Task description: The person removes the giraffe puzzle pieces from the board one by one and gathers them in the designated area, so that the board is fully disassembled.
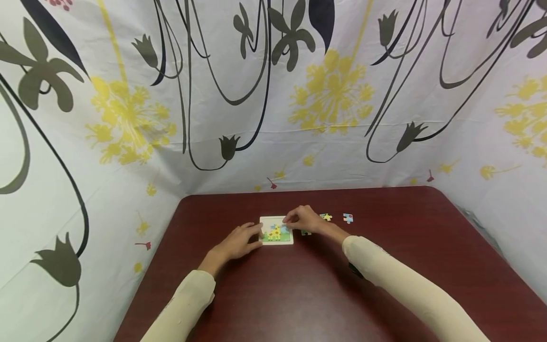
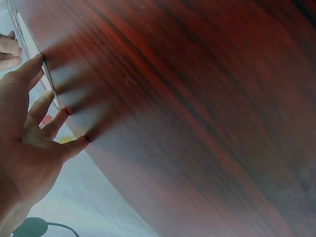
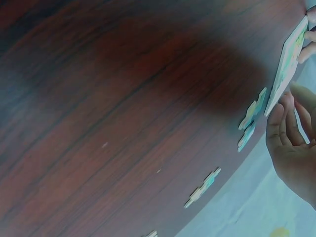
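Observation:
A small jigsaw board with a pale frame (image 1: 267, 219) lies on the table, showing yellow giraffes on green (image 1: 273, 234). My left hand (image 1: 241, 241) rests at its left side, fingers spread and fairly straight, the tips touching the frame and the tabletop in the left wrist view. Over the board's upper right, my right hand (image 1: 306, 220) has thumb and forefinger brought together at a light-blue puzzle piece (image 1: 284, 229), mostly covered by the fingers. The right wrist view shows that hand's bent fingers close at the board's end (image 3: 273, 101).
Loose puzzle pieces lie right of the board: a yellow one (image 1: 326, 217), a blue one with red (image 1: 348, 218) and a green one (image 1: 306, 232) below the right hand. The dark red table (image 1: 273, 294) meets a flower-printed cloth (image 1: 256, 166) at its back edge.

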### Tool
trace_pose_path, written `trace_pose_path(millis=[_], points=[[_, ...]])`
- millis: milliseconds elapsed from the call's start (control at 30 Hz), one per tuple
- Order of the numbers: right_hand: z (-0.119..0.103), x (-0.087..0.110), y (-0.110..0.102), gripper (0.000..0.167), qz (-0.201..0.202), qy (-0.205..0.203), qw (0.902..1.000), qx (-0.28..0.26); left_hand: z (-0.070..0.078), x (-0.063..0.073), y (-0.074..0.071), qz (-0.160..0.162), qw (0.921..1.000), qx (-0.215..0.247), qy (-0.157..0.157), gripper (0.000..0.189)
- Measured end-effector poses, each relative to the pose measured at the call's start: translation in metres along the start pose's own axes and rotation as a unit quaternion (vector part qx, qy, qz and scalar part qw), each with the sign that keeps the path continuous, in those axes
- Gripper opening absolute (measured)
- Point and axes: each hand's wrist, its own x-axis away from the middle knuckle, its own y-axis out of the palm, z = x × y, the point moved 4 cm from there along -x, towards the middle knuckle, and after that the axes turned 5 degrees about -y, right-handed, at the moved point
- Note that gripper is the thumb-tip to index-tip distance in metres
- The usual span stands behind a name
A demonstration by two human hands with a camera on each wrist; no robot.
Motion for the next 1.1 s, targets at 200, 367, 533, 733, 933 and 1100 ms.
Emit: trace_pose_path(millis=[200, 367, 533, 733, 933, 1100], points=[[0.001, -0.010, 0.008, 0.014, -0.010, 0.014, 0.9998, 0.008, 0.002, -0.001, -0.001, -0.006, 1.0000, -0.002, 0.002, 0.018], [-0.002, -0.016, 0.013, 0.017, -0.025, 0.034, 0.9990, 0.018, 0.003, -0.002, -0.001, -0.010, 0.9999, -0.005, 0.002, 0.019], [-0.003, -0.020, 0.014, 0.022, -0.047, 0.058, 0.9971, 0.008, 0.003, -0.002, 0.000, -0.009, 1.0000, -0.004, 0.002, 0.019], [-0.002, -0.023, 0.014, 0.030, -0.091, 0.083, 0.9924, -0.002, 0.004, -0.002, -0.001, -0.009, 1.0000, 0.002, 0.002, 0.017], [-0.001, -0.024, 0.016, 0.031, -0.113, 0.102, 0.9881, -0.019, 0.004, -0.001, -0.001, -0.008, 0.9999, 0.006, 0.001, 0.018], [-0.001, -0.025, 0.015, 0.029, -0.106, 0.108, 0.9880, -0.030, 0.003, 0.000, -0.003, -0.009, 0.9999, 0.011, -0.002, 0.019]])
